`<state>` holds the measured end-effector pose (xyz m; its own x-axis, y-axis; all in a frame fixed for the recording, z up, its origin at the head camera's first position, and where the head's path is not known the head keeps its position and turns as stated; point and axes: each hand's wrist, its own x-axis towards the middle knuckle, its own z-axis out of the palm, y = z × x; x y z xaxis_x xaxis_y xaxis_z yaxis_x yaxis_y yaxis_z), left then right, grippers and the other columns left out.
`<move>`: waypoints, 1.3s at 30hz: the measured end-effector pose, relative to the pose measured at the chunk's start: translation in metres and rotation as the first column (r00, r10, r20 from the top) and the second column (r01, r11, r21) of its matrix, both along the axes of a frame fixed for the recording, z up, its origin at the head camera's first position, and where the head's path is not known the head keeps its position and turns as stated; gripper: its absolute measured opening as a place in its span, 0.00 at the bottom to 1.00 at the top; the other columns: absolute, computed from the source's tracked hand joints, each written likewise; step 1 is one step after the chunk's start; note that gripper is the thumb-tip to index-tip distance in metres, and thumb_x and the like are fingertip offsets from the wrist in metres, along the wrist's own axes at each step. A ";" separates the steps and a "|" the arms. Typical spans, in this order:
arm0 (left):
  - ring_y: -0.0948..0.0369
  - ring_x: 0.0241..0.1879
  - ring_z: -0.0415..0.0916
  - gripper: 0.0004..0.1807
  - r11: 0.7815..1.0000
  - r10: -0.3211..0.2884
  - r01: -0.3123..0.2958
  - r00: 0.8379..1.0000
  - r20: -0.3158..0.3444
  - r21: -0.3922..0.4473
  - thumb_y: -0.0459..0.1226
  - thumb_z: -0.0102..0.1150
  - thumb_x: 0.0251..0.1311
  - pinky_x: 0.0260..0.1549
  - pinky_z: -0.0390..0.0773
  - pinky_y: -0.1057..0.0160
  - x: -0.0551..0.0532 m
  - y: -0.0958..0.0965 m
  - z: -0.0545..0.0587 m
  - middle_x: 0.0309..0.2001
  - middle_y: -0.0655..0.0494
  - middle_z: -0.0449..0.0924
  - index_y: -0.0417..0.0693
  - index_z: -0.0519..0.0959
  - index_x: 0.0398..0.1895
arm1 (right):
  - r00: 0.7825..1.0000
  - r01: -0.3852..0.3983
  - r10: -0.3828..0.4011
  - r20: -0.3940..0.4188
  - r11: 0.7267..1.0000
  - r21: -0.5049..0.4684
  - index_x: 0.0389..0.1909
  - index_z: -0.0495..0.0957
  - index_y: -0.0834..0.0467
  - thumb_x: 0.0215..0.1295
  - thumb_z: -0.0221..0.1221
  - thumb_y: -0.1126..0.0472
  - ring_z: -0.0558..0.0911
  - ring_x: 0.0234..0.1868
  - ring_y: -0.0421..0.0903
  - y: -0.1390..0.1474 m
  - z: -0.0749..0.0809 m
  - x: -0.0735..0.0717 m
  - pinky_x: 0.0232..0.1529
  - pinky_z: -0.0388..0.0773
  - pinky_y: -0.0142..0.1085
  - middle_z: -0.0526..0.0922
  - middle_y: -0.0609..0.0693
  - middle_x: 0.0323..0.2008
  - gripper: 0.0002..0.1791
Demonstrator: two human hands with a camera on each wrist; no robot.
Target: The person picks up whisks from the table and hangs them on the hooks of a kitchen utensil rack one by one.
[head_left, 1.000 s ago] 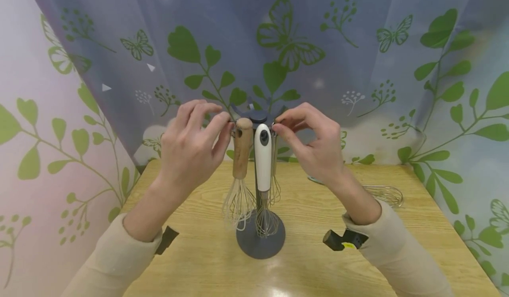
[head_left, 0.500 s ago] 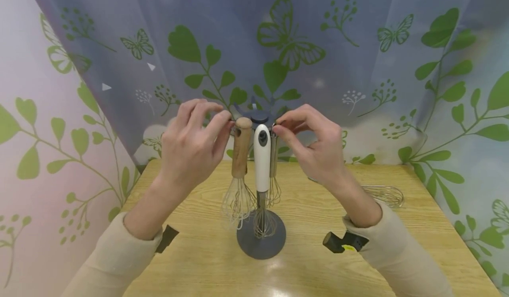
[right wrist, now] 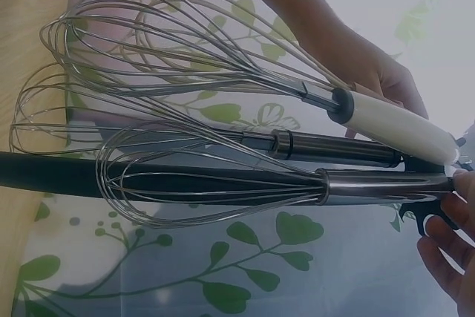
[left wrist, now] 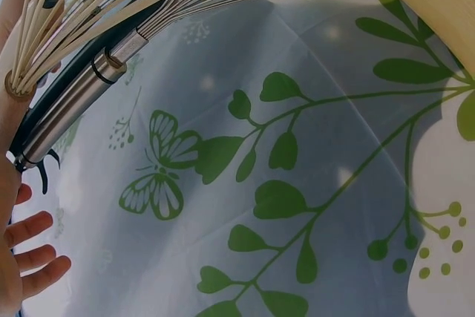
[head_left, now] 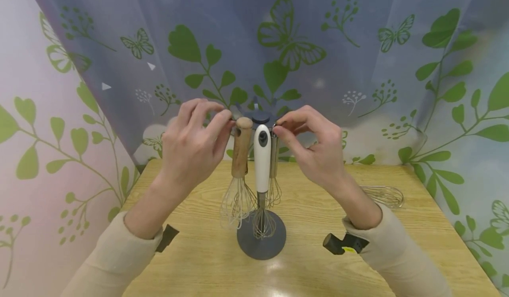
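A dark grey whisk stand [head_left: 261,242] holds several hanging whisks by its top. At the left hangs a wooden-handled whisk [head_left: 241,153], with a white-handled whisk [head_left: 262,164] in front. A steel-handled whisk [head_left: 274,155] hangs behind to the right. My left hand [head_left: 195,138] pinches at a dark hook of the stand, right beside the wooden handle's top; the fingertips are partly hidden. My right hand [head_left: 316,142] pinches the top end of the steel-handled whisk. Another steel whisk handle [left wrist: 70,113] shows behind the wooden one in the left wrist view.
A loose wire whisk [head_left: 383,195] lies on the wooden table [head_left: 191,261] at the right, partly behind the right forearm. A patterned curtain [head_left: 338,67] rises close behind the table, and a printed side panel [head_left: 51,177] stands at the left.
The top of the stand has turned slightly, its back hooks shifting right. The hanging whisks have swung a little, and more of the right steel handle shows. Both hands stay nearly in place.
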<state>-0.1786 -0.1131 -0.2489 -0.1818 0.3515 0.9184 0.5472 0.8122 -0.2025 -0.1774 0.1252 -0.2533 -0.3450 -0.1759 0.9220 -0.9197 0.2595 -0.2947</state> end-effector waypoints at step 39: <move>0.45 0.48 0.80 0.06 0.999 -0.038 0.038 0.999 0.016 0.011 0.36 0.59 0.73 0.35 0.85 0.47 -0.001 0.001 -0.004 0.42 0.46 0.85 0.45 0.84 0.42 | 0.999 -0.021 0.021 -0.032 1.000 -0.012 0.37 0.83 0.68 0.70 0.68 0.63 0.83 0.33 0.35 0.001 -0.002 0.004 0.39 0.83 0.23 0.84 0.59 0.30 0.10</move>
<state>-0.1793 -0.1118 -0.2525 -0.1838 0.3488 0.9190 0.5808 0.7928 -0.1847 -0.1730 0.1259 -0.2553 -0.3121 -0.1718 0.9344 -0.9338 0.2367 -0.2684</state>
